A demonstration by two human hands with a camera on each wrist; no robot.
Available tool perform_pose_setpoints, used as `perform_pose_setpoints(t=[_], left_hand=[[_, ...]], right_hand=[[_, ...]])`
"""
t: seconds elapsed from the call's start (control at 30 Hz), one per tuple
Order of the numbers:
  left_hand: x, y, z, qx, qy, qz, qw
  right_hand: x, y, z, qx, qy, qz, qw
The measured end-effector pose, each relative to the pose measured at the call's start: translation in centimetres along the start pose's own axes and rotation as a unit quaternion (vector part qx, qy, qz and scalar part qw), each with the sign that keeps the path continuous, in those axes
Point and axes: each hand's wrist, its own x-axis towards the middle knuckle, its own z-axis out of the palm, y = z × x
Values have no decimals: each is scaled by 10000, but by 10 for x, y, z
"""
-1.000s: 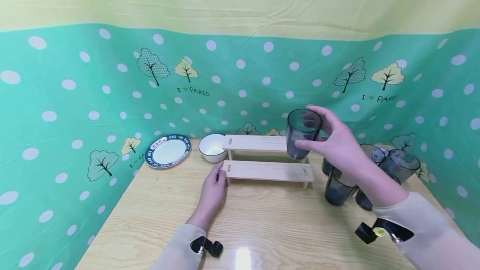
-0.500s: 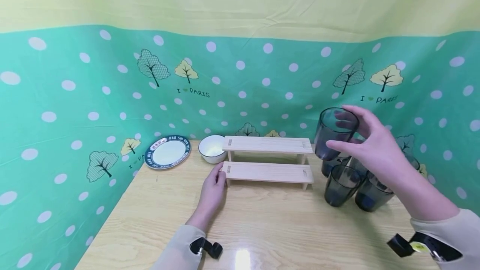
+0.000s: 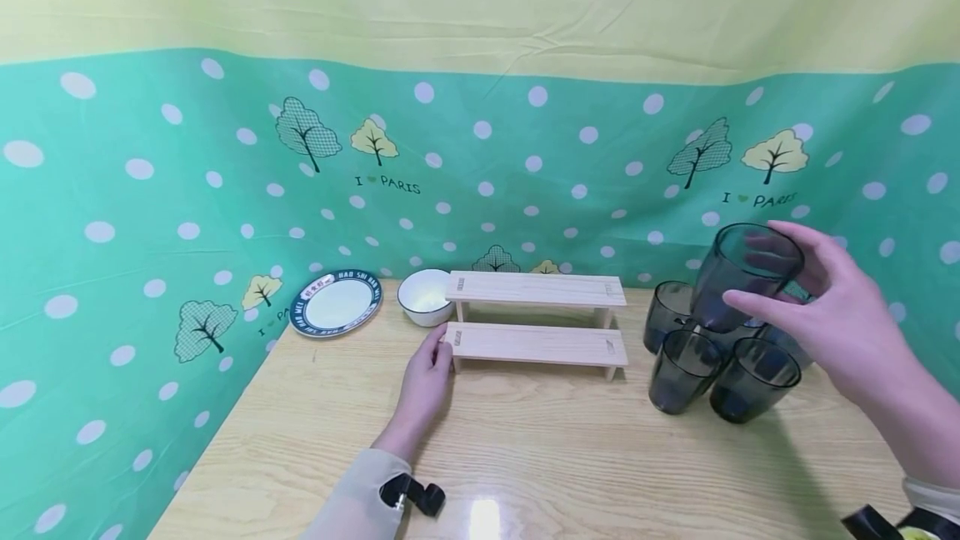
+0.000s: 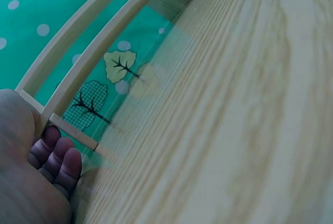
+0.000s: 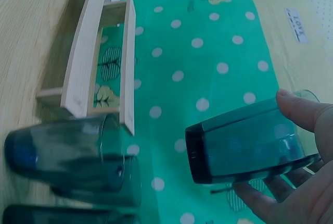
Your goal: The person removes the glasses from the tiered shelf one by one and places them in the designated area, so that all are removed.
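My right hand [image 3: 851,319] holds a dark, see-through glass [image 3: 731,294] near its rim, with the thumb on the near side and fingers behind. The glass is upright, raised over a group of similar glasses [image 3: 681,373] on the right of the table. In the right wrist view the held glass [image 5: 239,146] contains nothing visible. At the left end of a two-tier wooden rack [image 3: 536,344], my left hand [image 3: 420,386] grips the lower step. The left wrist view has the curled fingers [image 4: 70,166] beside the rack's leg, the thumb side against its end.
Left of the rack's upper step stands a white bowl [image 3: 424,298] with a dark rim. Farther left, a plate [image 3: 335,304] with a blue patterned border leans against the green dotted cloth [image 3: 525,215] behind the wooden table [image 3: 540,457].
The right hand has carried the glass rightward, from in front of the rack's upper step to over the group of glasses. My left hand stays at the rack.
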Motion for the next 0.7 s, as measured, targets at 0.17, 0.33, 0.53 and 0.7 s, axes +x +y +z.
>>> perform_pose_setpoints(t=[0.17,0.33,0.53,0.7], left_hand=[[0,-1,-1,78,17,-15,10000],[1,-2,-1,53,13,-37,10000],[1,0,1,-17,-16,1,10000],[1,1,1,-37,-34,13,10000]], right_hand=[[-5,13,-12,-123,185,91,9997],[-9,23,-22,56,549,80,9984],[-11,42,-31,467,1190,-300,9913],[-13,62,-38,500,1642,-473,9840]])
